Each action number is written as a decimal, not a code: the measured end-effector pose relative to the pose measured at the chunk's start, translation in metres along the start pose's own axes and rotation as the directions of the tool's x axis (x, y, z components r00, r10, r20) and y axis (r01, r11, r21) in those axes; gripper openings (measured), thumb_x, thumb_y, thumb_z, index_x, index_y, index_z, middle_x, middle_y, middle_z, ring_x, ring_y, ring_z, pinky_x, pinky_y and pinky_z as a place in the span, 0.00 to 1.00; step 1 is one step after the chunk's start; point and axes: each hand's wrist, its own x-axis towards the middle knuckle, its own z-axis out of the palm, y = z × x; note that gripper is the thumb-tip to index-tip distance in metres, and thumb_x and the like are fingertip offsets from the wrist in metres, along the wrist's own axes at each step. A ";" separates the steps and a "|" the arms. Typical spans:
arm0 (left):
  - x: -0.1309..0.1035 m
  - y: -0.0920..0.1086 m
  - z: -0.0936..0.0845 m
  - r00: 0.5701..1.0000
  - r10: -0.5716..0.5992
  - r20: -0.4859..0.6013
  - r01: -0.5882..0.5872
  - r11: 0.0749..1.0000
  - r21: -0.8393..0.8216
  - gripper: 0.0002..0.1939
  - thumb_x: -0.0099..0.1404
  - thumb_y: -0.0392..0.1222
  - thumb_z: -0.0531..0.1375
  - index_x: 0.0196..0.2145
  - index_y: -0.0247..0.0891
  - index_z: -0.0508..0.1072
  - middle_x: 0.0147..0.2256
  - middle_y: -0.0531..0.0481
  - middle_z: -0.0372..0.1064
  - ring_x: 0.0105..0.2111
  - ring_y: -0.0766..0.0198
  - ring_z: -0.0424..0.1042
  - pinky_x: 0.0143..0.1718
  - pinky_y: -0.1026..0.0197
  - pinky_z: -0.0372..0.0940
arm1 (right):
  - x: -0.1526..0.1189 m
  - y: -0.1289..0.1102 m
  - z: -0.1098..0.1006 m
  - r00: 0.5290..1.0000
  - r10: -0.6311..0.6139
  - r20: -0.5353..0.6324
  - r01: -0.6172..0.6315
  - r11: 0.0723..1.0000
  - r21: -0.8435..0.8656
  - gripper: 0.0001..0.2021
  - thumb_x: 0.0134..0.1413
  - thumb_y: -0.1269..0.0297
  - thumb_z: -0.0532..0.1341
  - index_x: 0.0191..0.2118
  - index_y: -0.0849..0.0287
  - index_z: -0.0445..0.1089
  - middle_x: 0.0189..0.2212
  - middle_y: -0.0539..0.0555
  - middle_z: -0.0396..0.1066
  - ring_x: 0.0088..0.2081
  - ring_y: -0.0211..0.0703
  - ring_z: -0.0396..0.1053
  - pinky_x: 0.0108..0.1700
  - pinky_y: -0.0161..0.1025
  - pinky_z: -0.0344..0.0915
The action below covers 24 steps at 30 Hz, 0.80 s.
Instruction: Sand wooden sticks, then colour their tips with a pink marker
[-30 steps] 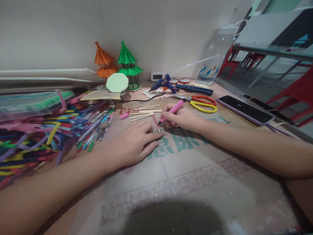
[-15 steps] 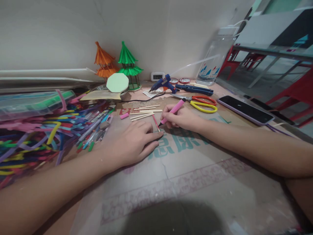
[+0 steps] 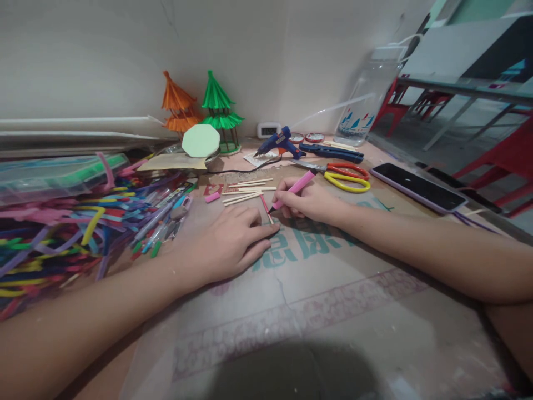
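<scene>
1. Your left hand [image 3: 233, 241] lies flat on the cardboard sheet [image 3: 316, 289] covering the table, fingers spread narrow, its fingertip pinning the near end of a thin stick [image 3: 265, 209].
2. Just right of it, your right hand [image 3: 308, 201] grips a pink marker [image 3: 293, 189], tip touching the stick.
3. Beyond the stick lie bare wooden sticks [image 3: 245, 191].
4. Past your right hand rest scissors [image 3: 343, 176], then a glue gun [image 3: 280, 141].
</scene>
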 end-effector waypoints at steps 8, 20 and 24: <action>0.000 0.000 0.002 1.000 -0.017 0.003 0.017 0.999 -0.030 0.22 0.78 0.49 0.48 0.59 0.44 0.75 0.41 0.44 0.68 0.40 0.55 0.67 0.46 0.49 0.64 | 0.002 0.002 0.000 0.999 -0.002 -0.040 0.000 1.000 -0.030 0.07 0.63 0.69 0.58 0.32 0.59 0.66 0.17 0.45 0.67 0.15 0.30 0.57 0.18 0.29 0.54; 0.000 0.001 0.000 1.000 -0.025 0.006 0.025 0.999 -0.024 0.21 0.78 0.48 0.49 0.59 0.44 0.75 0.41 0.43 0.68 0.40 0.55 0.67 0.45 0.49 0.63 | -0.002 -0.002 -0.002 0.999 0.018 0.035 -0.018 1.000 -0.012 0.07 0.59 0.69 0.58 0.28 0.60 0.66 0.16 0.46 0.67 0.16 0.30 0.58 0.18 0.28 0.53; 0.000 0.000 0.001 1.000 -0.021 0.005 0.021 0.999 -0.025 0.21 0.78 0.49 0.48 0.59 0.45 0.75 0.41 0.44 0.68 0.41 0.55 0.67 0.46 0.50 0.64 | 0.000 0.000 -0.001 0.999 0.027 -0.030 -0.027 1.000 -0.002 0.06 0.60 0.68 0.59 0.31 0.59 0.66 0.16 0.46 0.67 0.16 0.31 0.58 0.18 0.28 0.54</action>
